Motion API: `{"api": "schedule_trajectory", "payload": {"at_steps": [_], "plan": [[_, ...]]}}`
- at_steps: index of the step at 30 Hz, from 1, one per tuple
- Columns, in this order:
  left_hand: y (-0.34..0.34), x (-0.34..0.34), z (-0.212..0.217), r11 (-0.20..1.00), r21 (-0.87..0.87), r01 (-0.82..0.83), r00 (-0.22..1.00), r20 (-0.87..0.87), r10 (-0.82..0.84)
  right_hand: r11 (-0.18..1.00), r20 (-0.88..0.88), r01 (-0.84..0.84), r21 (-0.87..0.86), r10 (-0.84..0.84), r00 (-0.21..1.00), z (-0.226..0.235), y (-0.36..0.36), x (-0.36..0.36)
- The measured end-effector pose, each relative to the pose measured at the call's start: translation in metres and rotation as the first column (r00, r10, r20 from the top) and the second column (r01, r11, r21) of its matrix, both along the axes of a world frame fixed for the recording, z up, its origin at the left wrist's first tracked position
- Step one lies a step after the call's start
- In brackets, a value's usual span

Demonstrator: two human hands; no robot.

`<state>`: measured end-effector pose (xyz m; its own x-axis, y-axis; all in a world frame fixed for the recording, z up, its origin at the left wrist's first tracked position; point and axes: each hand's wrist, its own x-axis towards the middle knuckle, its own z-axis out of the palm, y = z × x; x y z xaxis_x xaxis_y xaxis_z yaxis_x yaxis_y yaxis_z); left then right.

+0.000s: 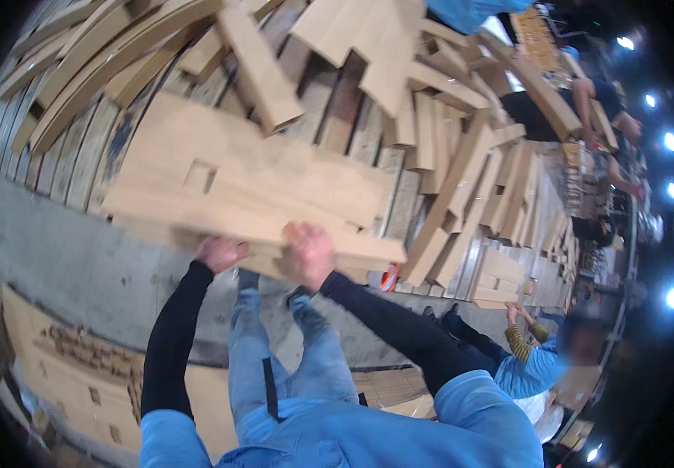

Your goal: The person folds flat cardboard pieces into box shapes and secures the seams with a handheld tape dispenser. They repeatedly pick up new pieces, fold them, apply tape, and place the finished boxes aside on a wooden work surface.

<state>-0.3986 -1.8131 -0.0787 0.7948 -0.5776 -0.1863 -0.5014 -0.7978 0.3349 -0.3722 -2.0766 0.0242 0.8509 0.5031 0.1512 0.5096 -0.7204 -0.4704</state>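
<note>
A flat cardboard piece (267, 175) with a small cut-out lies across the slatted wooden surface in front of me. Its near edge is folded up into a long narrow strip (364, 243). My right hand (311, 251) is closed over this folded strip near its middle, slightly blurred. To its left, my left hand (222, 254) grips the near edge of the same cardboard, its fingers curled and partly hidden. A long folded cardboard strip (259, 66) lies just beyond the piece.
Long folded cardboard strips (130, 58) are heaped at the far left, with more (461, 187) along the right. Behind me on the left lie stacked cardboard sheets (48, 366). A co-worker in a blue top (532, 370) stands at the right, hands on cardboard. An orange-and-white roll (388, 277) hangs near the edge.
</note>
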Motion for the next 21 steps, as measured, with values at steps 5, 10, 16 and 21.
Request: {"api": "schedule_trajectory", "payload": {"at_steps": [5, 10, 16, 21], "plan": [[-0.002, -0.008, -0.014, 0.962, -0.227, -0.155, 0.962, 0.186, 0.199, 0.988, 0.020, -0.037, -0.152, 0.041, 0.999, -0.015, -0.001, -0.017], [-0.037, -0.032, 0.001, 0.894, -0.383, -0.232, 0.835, 0.393, 0.385, 0.976, 0.040, -0.050, -0.213, 0.060, 0.997, -0.022, -0.012, -0.021], [-0.046, -0.076, 0.047, 0.900, -0.408, 0.155, 0.913, 0.407, 0.028, 0.968, 0.131, -0.111, -0.227, 0.144, 0.981, -0.058, -0.027, -0.042], [-0.029, -0.010, 0.092, 0.997, -0.053, -0.061, 0.975, 0.213, 0.071, 0.974, 0.121, -0.131, -0.184, 0.154, 0.981, -0.056, -0.028, -0.041]]}}
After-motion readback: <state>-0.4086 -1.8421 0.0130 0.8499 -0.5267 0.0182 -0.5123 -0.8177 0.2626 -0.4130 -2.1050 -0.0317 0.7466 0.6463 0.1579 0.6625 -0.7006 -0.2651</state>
